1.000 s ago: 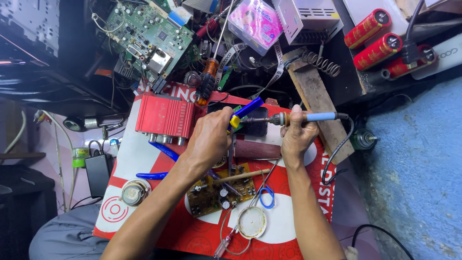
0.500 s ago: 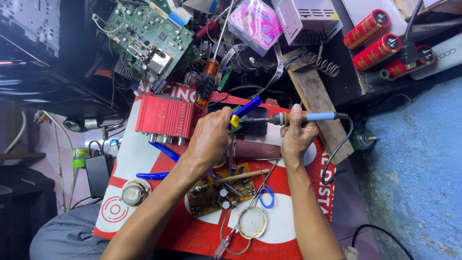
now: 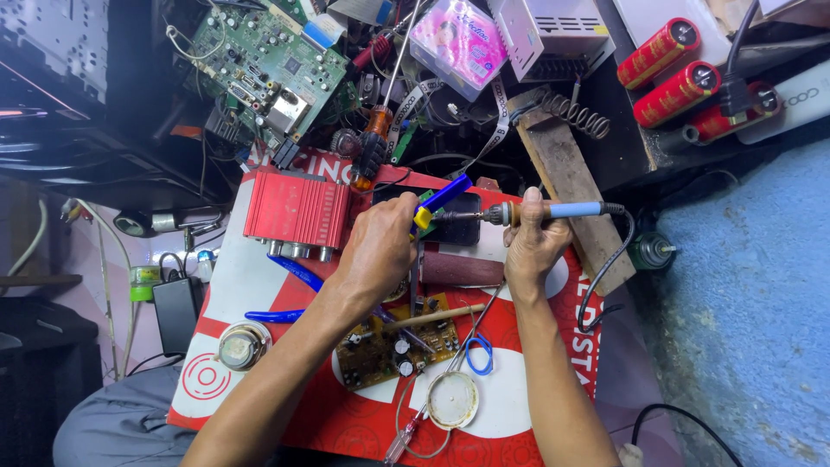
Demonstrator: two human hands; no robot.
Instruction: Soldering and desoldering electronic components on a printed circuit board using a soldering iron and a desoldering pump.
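Right hand (image 3: 534, 246) grips soldering iron (image 3: 553, 211); cluttered red board (image 3: 527, 406).

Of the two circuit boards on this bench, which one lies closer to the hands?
The small brown circuit board, lying on the red mat just below the left hand. The large green circuit board sits far off at the top.

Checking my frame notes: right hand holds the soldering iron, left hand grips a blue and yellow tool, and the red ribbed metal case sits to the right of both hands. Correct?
Not quite. In the head view the red ribbed metal case sits to the left of both hands, beside the left hand. The rest holds: the right hand holds the soldering iron, and the left hand grips the blue and yellow tool.
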